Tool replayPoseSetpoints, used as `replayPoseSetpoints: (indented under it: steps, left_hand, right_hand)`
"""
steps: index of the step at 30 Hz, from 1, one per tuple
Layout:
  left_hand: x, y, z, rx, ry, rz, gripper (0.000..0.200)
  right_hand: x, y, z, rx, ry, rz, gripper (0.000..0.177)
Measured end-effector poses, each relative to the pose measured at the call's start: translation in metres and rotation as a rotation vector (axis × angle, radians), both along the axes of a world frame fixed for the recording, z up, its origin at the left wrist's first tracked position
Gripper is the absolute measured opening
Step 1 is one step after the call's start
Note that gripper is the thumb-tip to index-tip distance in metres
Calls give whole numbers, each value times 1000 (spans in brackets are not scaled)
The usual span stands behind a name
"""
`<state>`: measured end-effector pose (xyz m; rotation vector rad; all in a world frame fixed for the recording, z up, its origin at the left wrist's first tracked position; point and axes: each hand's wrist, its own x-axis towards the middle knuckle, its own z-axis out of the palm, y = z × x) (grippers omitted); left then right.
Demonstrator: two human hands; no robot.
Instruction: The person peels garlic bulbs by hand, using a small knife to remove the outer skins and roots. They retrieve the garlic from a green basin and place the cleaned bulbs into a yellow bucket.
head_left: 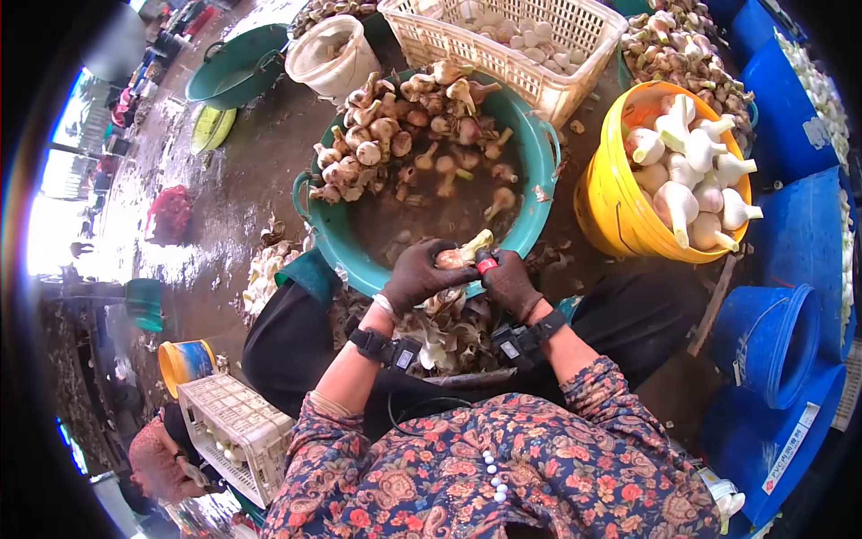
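Note:
My left hand (417, 277), in a dark glove, is closed on a garlic bulb (456, 258) whose pale cut stem points up and right. My right hand (514, 286), also gloved, grips a small tool with a black and red handle (486, 262) close beside the bulb. The tool's working end is hidden. Both hands are over the near rim of a green tub (549, 202) of murky water, with unpeeled garlic bulbs (386, 130) heaped at its far side. Below the hands lies a pile of garlic skins (444, 332).
A yellow bucket (600, 193) of peeled white garlic stands right of the tub. Behind are a cream crate (422, 36) of garlic and a white bucket (355, 76). Blue containers (763, 337) line the right side. Another person (162, 458) is at lower left beside a crate (235, 404).

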<state>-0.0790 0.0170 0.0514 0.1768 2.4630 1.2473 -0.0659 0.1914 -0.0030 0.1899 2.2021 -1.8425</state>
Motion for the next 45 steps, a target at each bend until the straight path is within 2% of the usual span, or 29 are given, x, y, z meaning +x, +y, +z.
replayPoseSetpoints:
  steps: [2, 3, 5, 6, 7, 9, 10, 13, 15, 18, 19, 20, 22, 23, 24, 25, 26, 27, 28, 29, 30, 31, 33, 34, 37, 39, 41, 43, 45]
  left_hand:
    - [5, -10, 4, 287, -288, 156, 47]
    - [8, -12, 12, 467, -436, 253, 45]
    - [16, -14, 8, 533, -476, 316, 53]
    - [20, -10, 5, 465, -440, 323, 54]
    - [25, -6, 2, 399, -406, 329, 55]
    - [34, 4, -5, 269, -171, 247, 50]
    - [35, 4, -9, 219, -146, 205, 49]
    - [30, 0, -14, 180, -107, 140, 47]
    - [25, -5, -6, 184, -96, 115, 45]
    - [21, -16, 3, 208, -398, 160, 38]
    - [22, -23, -5, 210, -396, 165, 38]
    - [23, -28, -9, 413, -433, 219, 39]
    - [28, -34, -16, 687, -512, 270, 41]
    - [31, -31, -14, 688, -503, 270, 41]
    - [34, -26, -13, 744, -468, 311, 41]
    - [37, -18, -13, 801, -432, 349, 41]
    - [41, -5, -19, 725, -217, 372, 47]
    - [37, 1, -19, 736, -291, 354, 60]
    - [37, 1, -22, 546, -132, 349, 60]
    - [39, 1, -26, 354, 24, 346, 60]
    - [39, 0, -24, 124, 246, 346, 61]
    - [39, -2, -24, 122, 243, 348, 61]
    - [40, -7, -24, 42, 285, 93, 50]
    - [40, -6, -25, 64, 65, 109, 36]
    - [42, -7, -36, 149, 8, 272, 25]
    - [43, -4, -40, 201, -3, 370, 20]
    - [42, -8, -38, 695, -271, 593, 21]
    - [43, -19, -30, 891, -401, 577, 27]
    - [49, -21, -33, 666, 4, 398, 27]
  right_hand:
    - [4, 2, 6, -544, -406, -33, 24]
    - [4, 2, 7, -545, -401, -26, 24]
    - [0, 1, 12, -651, -399, 6, 20]
    - [1, -4, 19, -607, -458, -121, 24]
    - [1, -5, 19, -608, -458, -118, 24]
    - [4, -3, 14, -95, -198, 14, 27]
    - [7, -3, -18, 36, -72, 57, 30]
    - [4, -3, -3, 202, 75, 167, 30]
    - [5, -5, -1, 192, 109, 175, 33]
    - [6, -6, -6, 65, 65, 212, 32]
    - [8, -6, -5, -143, -75, 179, 31]
    - [9, -7, -2, -350, -214, 144, 29]
    - [7, -6, -4, -399, -141, 189, 28]
    - [5, -7, -1, -446, -70, 232, 27]
    - [5, -15, 2, -595, -306, 63, 36]
    - [5, -15, 5, -595, -298, 69, 36]
    - [5, -13, 30, -684, -512, 27, 42]
    - [8, -11, 47, -764, -736, -18, 49]
    - [6, -13, 51, -904, -804, -58, 57]
    - [1, -7, -17, -1055, -747, 120, 51]
    - [-2, -8, -33, -829, -608, 126, 46]
    - [-3, -9, -40, -604, -469, 130, 43]
    - [3, -11, -35, -531, -444, 216, 40]
    - [4, -12, -33, -456, -409, 299, 39]
    - [7, -16, -18, -594, -405, 232, 37]
    - [2, -10, -6, -570, -363, 334, 31]
    - [2, -7, 13, -739, -351, 286, 31]
    - [2, -6, 9, -869, -360, 302, 41]
    - [-2, -3, 32, -939, -247, 392, 51]
